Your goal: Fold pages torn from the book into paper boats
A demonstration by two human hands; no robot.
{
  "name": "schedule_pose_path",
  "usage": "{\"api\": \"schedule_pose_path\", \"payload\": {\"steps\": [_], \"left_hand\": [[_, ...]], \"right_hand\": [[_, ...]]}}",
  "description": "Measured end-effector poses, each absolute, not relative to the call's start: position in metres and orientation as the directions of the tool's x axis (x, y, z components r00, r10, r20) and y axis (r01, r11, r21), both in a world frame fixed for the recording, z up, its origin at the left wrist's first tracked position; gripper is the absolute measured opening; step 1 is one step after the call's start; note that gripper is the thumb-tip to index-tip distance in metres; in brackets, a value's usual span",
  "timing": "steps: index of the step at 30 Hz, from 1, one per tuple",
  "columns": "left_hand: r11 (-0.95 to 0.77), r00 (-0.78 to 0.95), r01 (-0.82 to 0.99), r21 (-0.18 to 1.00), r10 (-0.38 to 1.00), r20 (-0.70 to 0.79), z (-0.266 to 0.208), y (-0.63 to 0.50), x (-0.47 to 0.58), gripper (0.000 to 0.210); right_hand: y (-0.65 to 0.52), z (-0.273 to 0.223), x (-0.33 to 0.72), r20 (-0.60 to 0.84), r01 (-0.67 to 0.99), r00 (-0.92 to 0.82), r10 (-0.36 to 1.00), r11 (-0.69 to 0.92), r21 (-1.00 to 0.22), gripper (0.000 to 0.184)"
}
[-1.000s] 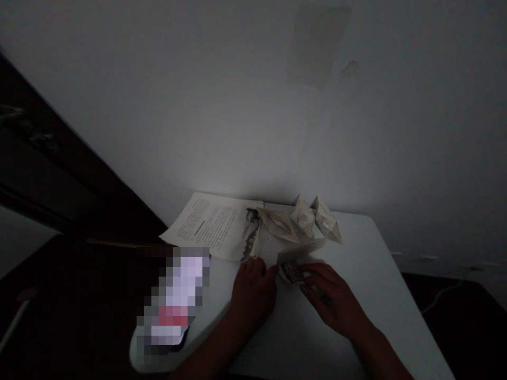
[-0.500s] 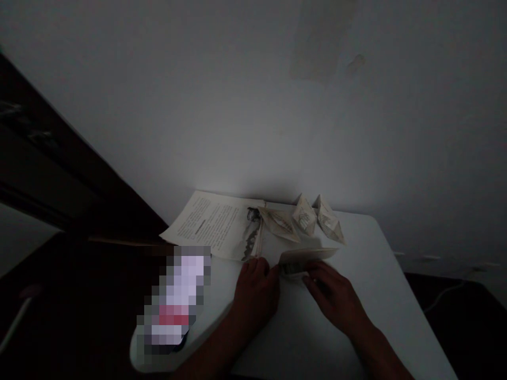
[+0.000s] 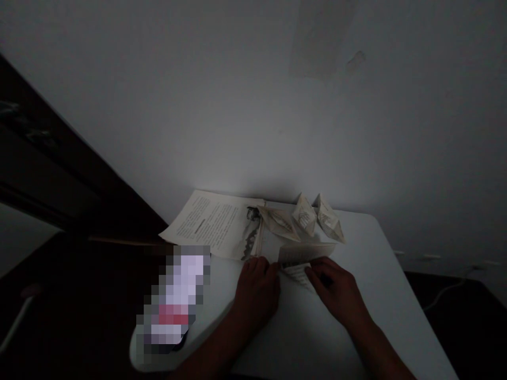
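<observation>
Between my hands is a partly folded sheet of printed paper (image 3: 299, 254), its back part standing up and a pointed flap with lines of text folded toward me. My left hand (image 3: 258, 285) is closed at the sheet's left corner, pinching it against the table. On the right, my right hand (image 3: 335, 287) grips the front flap between thumb and fingers. Just behind the sheet sit three folded paper boats: one lying wide (image 3: 280, 224), one in the middle (image 3: 304, 215) and one at the right (image 3: 330, 219).
An open booklet with printed text (image 3: 209, 221) lies at the back left of the white table (image 3: 380, 295). A blurred-out phone-like object (image 3: 178, 301) rests at the left edge. A pale wall (image 3: 237, 105) rises directly behind, and a cable (image 3: 446, 293) hangs at the right.
My right hand has drawn the front flap of the sheet toward me, so its printed triangular face now shows. My left hand has stayed at the left corner.
</observation>
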State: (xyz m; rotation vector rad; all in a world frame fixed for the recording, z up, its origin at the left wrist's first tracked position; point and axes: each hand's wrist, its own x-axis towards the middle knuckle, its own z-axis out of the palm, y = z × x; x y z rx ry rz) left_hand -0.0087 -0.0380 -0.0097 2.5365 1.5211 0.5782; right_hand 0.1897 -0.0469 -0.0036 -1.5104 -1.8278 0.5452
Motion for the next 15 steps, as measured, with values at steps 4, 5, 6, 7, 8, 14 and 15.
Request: {"api": "schedule_pose_path", "payload": {"steps": [4,5,6,7,8,14,15], "left_hand": [[-0.510,0.425,0.762,0.398,0.859,0.286,-0.008,-0.041,-0.009,0.015],[-0.531,0.442,0.731,0.429,0.847,0.295,-0.008,-0.043,-0.008,0.017],[-0.554,0.465,0.698,0.453,0.833,0.301,-0.007,-0.045,-0.008,0.019],[-0.576,0.491,0.672,0.467,0.817,0.301,-0.007,-0.047,-0.007,0.024],[-0.596,0.517,0.651,0.470,0.802,0.300,-0.007,-0.050,-0.006,0.029],[-0.682,0.639,0.608,0.406,0.724,0.260,-0.002,-0.058,0.002,0.045],[-0.684,0.644,0.613,0.396,0.723,0.251,-0.002,-0.058,0.002,0.045]], "right_hand": [[-0.046,-0.004,0.191,0.216,0.690,-0.057,0.975,0.195,-0.697,0.025],[-0.046,-0.005,0.191,0.211,0.694,-0.053,0.976,0.188,-0.695,0.026],[-0.046,-0.005,0.191,0.207,0.698,-0.050,0.977,0.182,-0.692,0.026],[-0.045,-0.006,0.192,0.205,0.703,-0.047,0.978,0.179,-0.688,0.027],[-0.045,-0.006,0.192,0.207,0.707,-0.048,0.977,0.180,-0.684,0.027],[-0.043,-0.009,0.194,0.230,0.704,-0.044,0.972,0.194,-0.683,0.027],[-0.043,-0.009,0.194,0.231,0.709,-0.041,0.972,0.191,-0.679,0.027]]}}
